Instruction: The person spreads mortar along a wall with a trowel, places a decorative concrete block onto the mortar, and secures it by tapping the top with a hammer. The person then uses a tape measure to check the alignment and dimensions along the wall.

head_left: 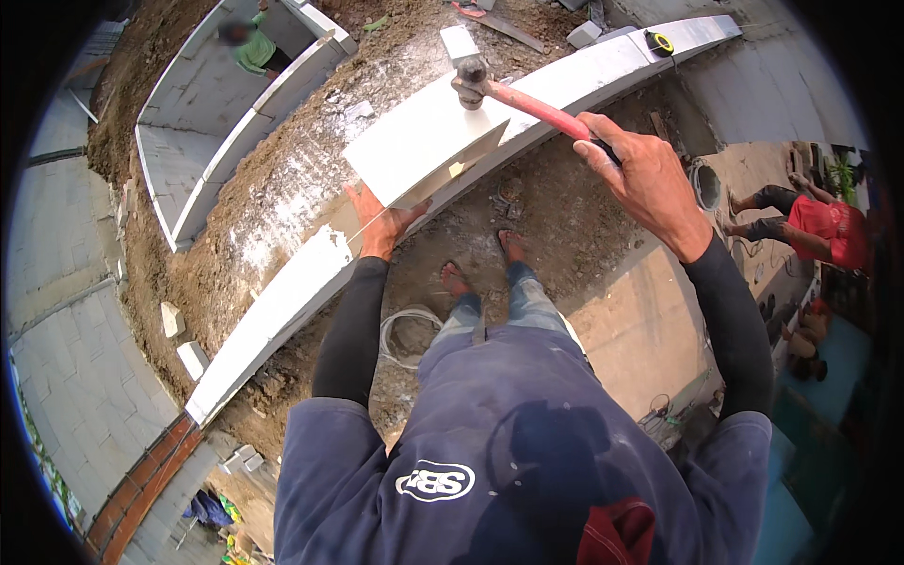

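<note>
1. Right hand (654,184): fingers curled closed round the dark grip of a hammer (537,105), red shaft pointing far-left.
2. Hammer head sits over the top of a long white block (405,141), toward its far side; can't tell if it touches or is just above.
3. Left hand (379,226): fingers spread, not wrapped round anything, set against the block's left end – low down, by the wall top.
4. Block location: on the long white wall (282,315), around mid-length, in front of the person. Wall runs near-left to far-right.
5. Small white block (459,44) just beyond the hammer head; yellow-and-black tape measure (660,43) on the wall's far-right stretch.
6. Long flat-bladed tool (513,30) on the ground at the far side.
7. Pale coil (385,337) on the ground, near side of the wall, left of the person's legs.
8. Others: person in green (252,52) inside a walled enclosure (212,193), far left; person in red (827,226) off to the right – well apart from the work.
</note>
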Demonstrator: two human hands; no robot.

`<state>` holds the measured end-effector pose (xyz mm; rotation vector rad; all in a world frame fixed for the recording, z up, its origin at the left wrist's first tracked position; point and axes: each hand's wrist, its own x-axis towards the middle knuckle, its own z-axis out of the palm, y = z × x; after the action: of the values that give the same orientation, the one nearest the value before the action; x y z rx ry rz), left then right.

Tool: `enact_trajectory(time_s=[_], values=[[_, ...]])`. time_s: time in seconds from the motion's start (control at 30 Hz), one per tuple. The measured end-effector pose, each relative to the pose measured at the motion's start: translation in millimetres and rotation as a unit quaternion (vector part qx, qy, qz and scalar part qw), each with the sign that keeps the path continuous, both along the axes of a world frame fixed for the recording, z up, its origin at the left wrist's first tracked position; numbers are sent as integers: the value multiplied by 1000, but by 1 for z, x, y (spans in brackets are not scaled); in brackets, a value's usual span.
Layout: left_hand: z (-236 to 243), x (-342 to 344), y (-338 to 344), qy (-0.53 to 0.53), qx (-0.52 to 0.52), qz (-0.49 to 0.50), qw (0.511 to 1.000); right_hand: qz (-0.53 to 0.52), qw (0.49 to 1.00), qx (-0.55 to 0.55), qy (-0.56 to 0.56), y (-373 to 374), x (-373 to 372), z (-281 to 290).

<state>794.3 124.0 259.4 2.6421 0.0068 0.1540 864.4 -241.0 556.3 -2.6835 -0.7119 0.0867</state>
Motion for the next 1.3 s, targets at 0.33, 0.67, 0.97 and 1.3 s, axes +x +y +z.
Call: enact_trajectory(time_s=[0.33, 0.67, 0.97, 1.3], values=[[-4, -11, 1, 71, -69, 20, 995, 18, 999, 31, -11, -12, 8, -25], [-3, -17, 5, 75, -49, 8, 996, 15, 999, 38, 12, -14, 15, -9], [-40, -28, 26, 22, 63, -37, 997, -18, 990, 99, 99, -9, 10, 9], [82, -86, -27, 59, -2, 103, 993, -137, 834, 475, 246, 15, 6, 22]])
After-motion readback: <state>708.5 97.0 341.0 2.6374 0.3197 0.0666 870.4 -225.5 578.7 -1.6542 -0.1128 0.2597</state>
